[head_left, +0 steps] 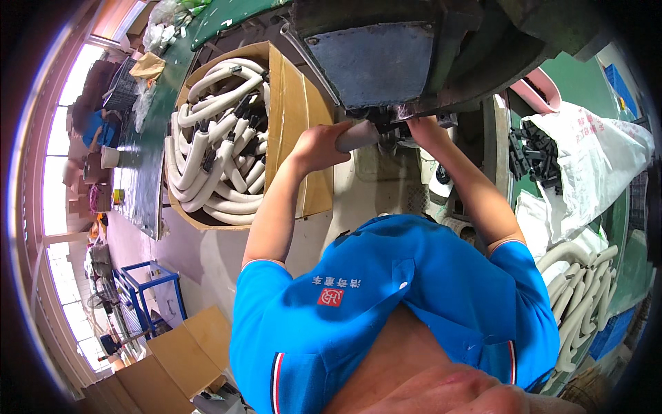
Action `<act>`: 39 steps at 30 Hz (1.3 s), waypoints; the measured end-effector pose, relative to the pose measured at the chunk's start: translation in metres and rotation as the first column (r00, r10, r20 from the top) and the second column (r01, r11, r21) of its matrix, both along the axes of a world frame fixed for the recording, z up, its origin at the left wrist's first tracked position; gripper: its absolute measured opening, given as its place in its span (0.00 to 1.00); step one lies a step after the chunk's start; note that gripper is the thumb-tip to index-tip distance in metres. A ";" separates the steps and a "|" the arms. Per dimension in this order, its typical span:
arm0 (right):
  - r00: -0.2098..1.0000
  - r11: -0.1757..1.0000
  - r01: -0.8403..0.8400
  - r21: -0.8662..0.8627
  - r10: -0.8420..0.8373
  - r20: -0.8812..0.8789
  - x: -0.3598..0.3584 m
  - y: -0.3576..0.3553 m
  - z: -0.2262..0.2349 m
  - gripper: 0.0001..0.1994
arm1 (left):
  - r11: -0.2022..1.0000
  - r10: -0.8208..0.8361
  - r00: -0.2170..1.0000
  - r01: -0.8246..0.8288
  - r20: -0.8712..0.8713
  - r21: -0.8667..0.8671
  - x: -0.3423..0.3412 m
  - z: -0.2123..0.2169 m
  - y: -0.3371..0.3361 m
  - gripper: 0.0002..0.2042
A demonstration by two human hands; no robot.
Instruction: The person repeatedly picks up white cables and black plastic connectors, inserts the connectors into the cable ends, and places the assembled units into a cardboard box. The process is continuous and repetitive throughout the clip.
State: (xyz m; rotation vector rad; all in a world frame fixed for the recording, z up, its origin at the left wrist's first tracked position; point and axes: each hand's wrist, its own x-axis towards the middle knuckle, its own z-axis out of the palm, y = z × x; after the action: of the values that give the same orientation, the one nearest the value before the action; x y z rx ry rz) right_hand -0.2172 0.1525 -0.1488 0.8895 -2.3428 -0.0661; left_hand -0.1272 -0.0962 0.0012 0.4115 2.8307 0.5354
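My left hand [323, 147] is closed around a light grey tube [358, 136], which points toward the underside of a large dark machine [372, 62]. The tube's far end meets dark metal parts below the machine head. On the other side of those parts, my right hand [427, 132] reaches up under the machine's edge. Its fingertips are hidden there, so what they hold or touch does not show.
To the left, an open cardboard box [303, 103] holds many bent pale tubes [221, 165] with black end pieces. On the right are black plastic parts [534, 155], a white sack [593, 165] and stacked pale tubes [579, 290]. A blue-framed cart [148, 286] stands lower left.
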 end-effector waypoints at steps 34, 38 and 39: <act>0.619 -0.529 0.773 -0.349 0.750 0.233 0.125 0.083 -0.028 0.13 | 0.996 -0.081 0.991 0.085 -0.109 0.027 -0.007 -0.031 -0.007 0.21; 0.627 -0.542 0.699 -0.468 0.778 0.036 0.097 0.069 0.000 0.16 | 0.997 -0.078 0.993 0.079 -0.089 0.006 -0.007 -0.027 -0.004 0.18; 0.600 -0.514 0.697 -0.499 0.800 0.015 0.088 0.063 0.007 0.16 | 0.997 -0.075 0.993 0.076 -0.086 0.007 -0.007 -0.028 -0.005 0.18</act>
State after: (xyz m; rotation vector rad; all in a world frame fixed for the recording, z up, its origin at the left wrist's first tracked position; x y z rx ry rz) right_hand -0.1290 0.2154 -0.1416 -0.2629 -1.0442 2.9898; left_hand -0.1338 -0.1015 -0.0267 0.5539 2.8808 0.5297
